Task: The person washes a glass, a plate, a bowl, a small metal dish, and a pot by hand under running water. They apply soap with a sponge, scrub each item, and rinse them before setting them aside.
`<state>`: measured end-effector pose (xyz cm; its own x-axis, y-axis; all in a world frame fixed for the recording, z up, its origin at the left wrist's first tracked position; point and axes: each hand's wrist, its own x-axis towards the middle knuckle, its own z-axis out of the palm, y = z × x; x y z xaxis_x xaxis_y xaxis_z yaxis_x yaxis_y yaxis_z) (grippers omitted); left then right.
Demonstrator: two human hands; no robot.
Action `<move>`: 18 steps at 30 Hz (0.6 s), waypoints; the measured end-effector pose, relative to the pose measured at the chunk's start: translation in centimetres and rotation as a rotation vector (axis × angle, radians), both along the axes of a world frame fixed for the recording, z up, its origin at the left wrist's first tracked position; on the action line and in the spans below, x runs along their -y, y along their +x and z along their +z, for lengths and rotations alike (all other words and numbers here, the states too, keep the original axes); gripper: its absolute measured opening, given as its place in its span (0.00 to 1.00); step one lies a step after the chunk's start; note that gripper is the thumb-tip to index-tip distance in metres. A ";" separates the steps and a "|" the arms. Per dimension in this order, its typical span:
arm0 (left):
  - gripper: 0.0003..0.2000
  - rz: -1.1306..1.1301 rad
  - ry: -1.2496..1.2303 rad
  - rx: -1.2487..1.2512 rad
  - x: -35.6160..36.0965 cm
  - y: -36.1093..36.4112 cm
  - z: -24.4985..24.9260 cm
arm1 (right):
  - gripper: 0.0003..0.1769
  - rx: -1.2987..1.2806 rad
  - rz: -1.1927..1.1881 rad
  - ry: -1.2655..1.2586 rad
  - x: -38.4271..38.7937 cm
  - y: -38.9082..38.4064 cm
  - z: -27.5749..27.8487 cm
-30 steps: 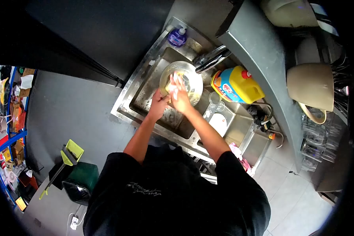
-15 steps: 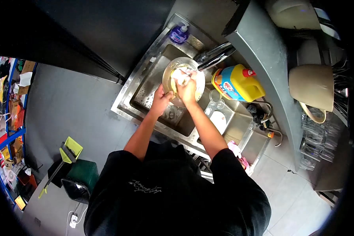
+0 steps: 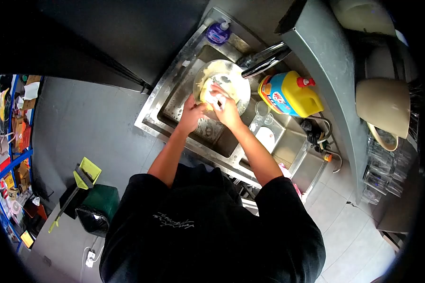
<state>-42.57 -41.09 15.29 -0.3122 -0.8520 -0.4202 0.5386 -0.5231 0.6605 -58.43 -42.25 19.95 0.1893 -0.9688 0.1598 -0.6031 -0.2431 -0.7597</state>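
Observation:
A round, shiny bowl (image 3: 242, 92) is held over the sink basin (image 3: 174, 101), its inside facing me. Pale yellow and white matter, foam-like in places, lies on its inner surface. My left hand (image 3: 190, 115) grips the bowl's near left rim, fingers partly hidden behind it. Inside the bowl, my right hand (image 3: 225, 111) has its fingers curled over a pale whitish wad; I cannot tell whether this is a cloth or foam. Beyond the bowl, the dark faucet (image 3: 264, 61) reaches over the sink from the upper right.
A purple pump bottle (image 3: 218, 33) stands at the sink's far corner. Right of the bowl are a yellow detergent jug (image 3: 293, 94), clear glasses (image 3: 262, 109) and a white dish (image 3: 265, 137). A grey shelf (image 3: 326, 70) with mugs overhangs the right; a green bin (image 3: 99, 207) stands lower left.
The right hand has shifted down and left within the bowl, toward the near rim, uncovering more of its far inner surface. The left hand still grips the rim. The view has shifted slightly.

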 end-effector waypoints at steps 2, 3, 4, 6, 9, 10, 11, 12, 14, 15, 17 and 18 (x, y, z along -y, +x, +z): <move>0.23 -0.022 0.008 -0.031 0.1 0.4 -0.2 | 0.14 -0.038 0.064 0.038 -0.9 -2.2 0.8; 0.22 -0.031 0.012 -0.045 0.1 0.6 0.2 | 0.13 -0.092 0.093 0.059 -1.4 -3.6 1.1; 0.22 -0.030 0.005 -0.017 0.1 0.8 0.7 | 0.16 -0.151 0.069 0.168 -2.0 -4.6 1.5; 0.22 -0.078 -0.010 0.070 0.3 0.8 0.3 | 0.18 -0.019 -0.023 0.253 -2.4 -2.9 3.2; 0.22 -0.082 -0.023 0.048 0.0 0.1 -0.2 | 0.22 -0.019 0.000 0.240 -2.4 0.3 1.4; 0.22 -0.083 -0.036 0.041 0.2 0.0 -0.2 | 0.26 -0.086 0.017 0.198 -2.0 1.3 0.9; 0.23 -0.084 -0.050 0.035 0.3 -0.1 -0.3 | 0.30 -0.151 0.034 0.155 -1.2 2.0 0.8; 0.24 -0.092 -0.067 0.066 0.5 -0.2 0.1 | 0.30 -0.104 0.041 0.128 -0.3 2.2 0.8; 0.24 -0.112 -0.066 0.050 0.6 -0.1 -0.3 | 0.31 -0.013 0.058 0.074 2.3 2.3 0.5; 0.24 -0.123 -0.065 0.041 0.6 -0.1 -0.2 | 0.31 -0.102 0.071 0.000 3.4 1.9 0.1; 0.24 -0.110 -0.022 0.098 0.6 -0.2 0.2 | 0.32 -0.283 0.094 -0.151 5.6 0.3 -1.1; 0.24 -0.105 0.000 0.127 0.5 -0.2 0.4 | 0.33 -0.334 0.012 -0.140 6.0 -0.8 -1.3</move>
